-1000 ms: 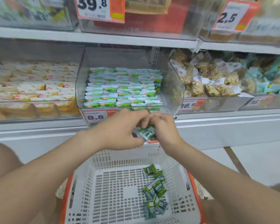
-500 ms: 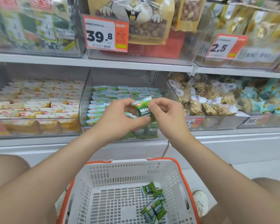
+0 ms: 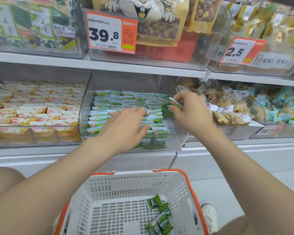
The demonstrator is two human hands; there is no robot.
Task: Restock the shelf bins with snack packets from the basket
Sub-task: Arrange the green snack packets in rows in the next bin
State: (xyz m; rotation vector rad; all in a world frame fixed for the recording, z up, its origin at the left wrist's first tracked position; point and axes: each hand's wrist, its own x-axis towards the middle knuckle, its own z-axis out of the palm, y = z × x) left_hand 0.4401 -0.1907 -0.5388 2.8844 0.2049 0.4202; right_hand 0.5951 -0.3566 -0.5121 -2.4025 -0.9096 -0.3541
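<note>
**A:** What's at nine o'clock?

**B:** A clear bin of yellow-and-white packets. Just right of it, the middle bin holds neat rows of green snack packets.

**A:** And the left hand?

**B:** The left hand lies palm down on those rows. Its fingers are loosely stretched and grip nothing I can see.

**A:** The basket?

**B:** The basket is at six o'clock, white with an orange rim. A few loose packets lie toward its four o'clock corner.

**A:** Right hand?

**B:** The right hand, at two o'clock from the left one, pinches the held packets between thumb and curled fingers, over the middle bin's right side.

**A:** Farther right?

**B:** A bin of nut clusters at three o'clock.
</note>
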